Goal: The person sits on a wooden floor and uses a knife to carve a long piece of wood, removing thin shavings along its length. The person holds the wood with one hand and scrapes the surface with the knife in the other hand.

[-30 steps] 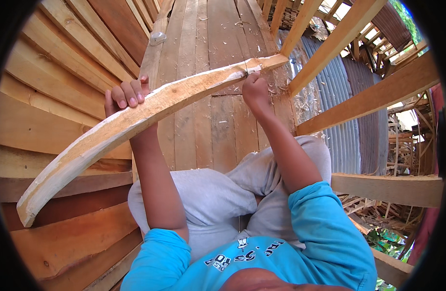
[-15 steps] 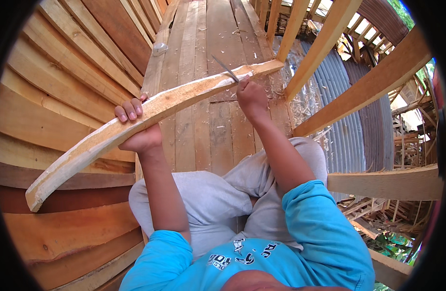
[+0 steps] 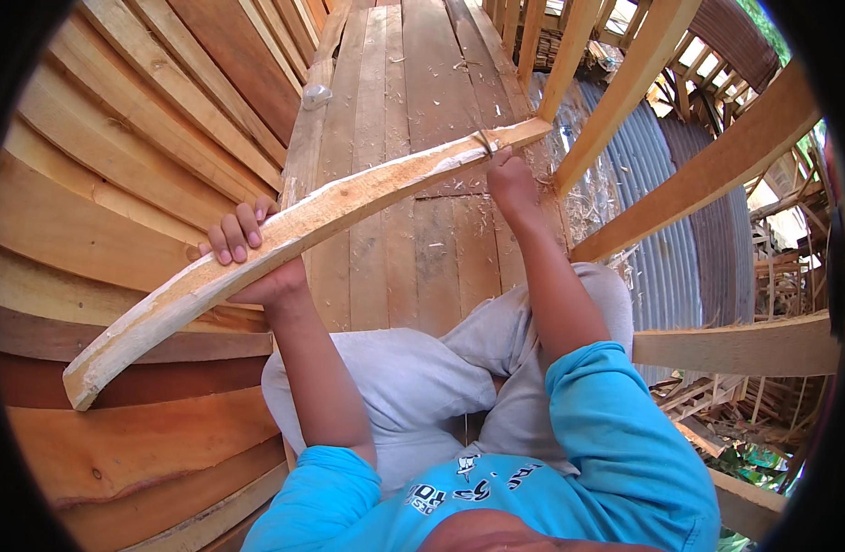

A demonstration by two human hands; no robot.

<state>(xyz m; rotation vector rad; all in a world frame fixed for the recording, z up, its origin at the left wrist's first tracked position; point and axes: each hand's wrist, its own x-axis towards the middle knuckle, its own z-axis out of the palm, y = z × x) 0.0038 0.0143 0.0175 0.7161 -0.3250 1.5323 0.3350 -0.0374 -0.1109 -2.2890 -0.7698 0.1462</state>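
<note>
A long, curved wooden plank (image 3: pixel 349 195) with whitish edges lies slantwise before me, its near end at the lower left and its far end by the railing. My left hand (image 3: pixel 240 235) is wrapped round it left of its middle, fingers over the top edge and palm beneath. Close to the far right end, my right hand (image 3: pixel 513 182) is closed on a knife whose thin dark blade (image 3: pixel 484 142) lies across the plank's face. The knife's handle is hidden in my fist.
Wooden floorboards (image 3: pixel 372 138) carry scattered shavings. A small clear plastic object (image 3: pixel 317 96) lies at the left, beside the plank wall (image 3: pixel 110 198). To the right runs a slatted wooden railing (image 3: pixel 698 175), with corrugated metal sheets (image 3: pixel 657 212) beyond. My crossed legs (image 3: pixel 395 377) are below the plank.
My right hand and the knife have slid rightward along the plank toward its far end. The blade, seen long before, looks shorter now. The whole view has shifted slightly.
</note>
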